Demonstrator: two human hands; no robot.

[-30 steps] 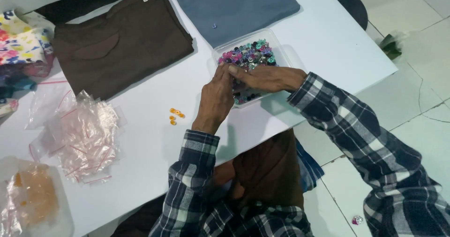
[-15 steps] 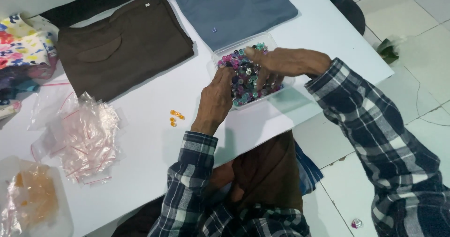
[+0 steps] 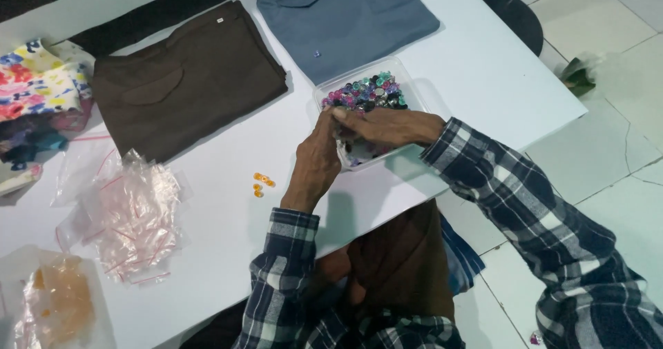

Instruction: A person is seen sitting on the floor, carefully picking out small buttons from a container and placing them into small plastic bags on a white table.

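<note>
From my head view, my left hand (image 3: 316,161) and my right hand (image 3: 390,125) meet over the near-left corner of the clear square plastic box of small multicoloured buttons (image 3: 369,90). My fingertips are pinched together narrowly at that corner; whether they hold a button I cannot tell, because they cover each other. The box sits on the white surface (image 3: 221,218) near its right-hand edge, with only a narrow bare strip between the box and the edge, where the tiled floor (image 3: 608,149) begins. Just beyond the box lies a folded blue-grey shirt (image 3: 345,17), its hem almost touching the box's far rim. To the left of my left hand is the widest bare stretch, broken only by three small orange buttons (image 3: 260,182). Farther left lies a folded dark brown garment (image 3: 186,80), and nearer me a heap of clear small plastic bags (image 3: 135,214). A folded flower-print cloth (image 3: 34,90) lies at the far left edge.
</note>
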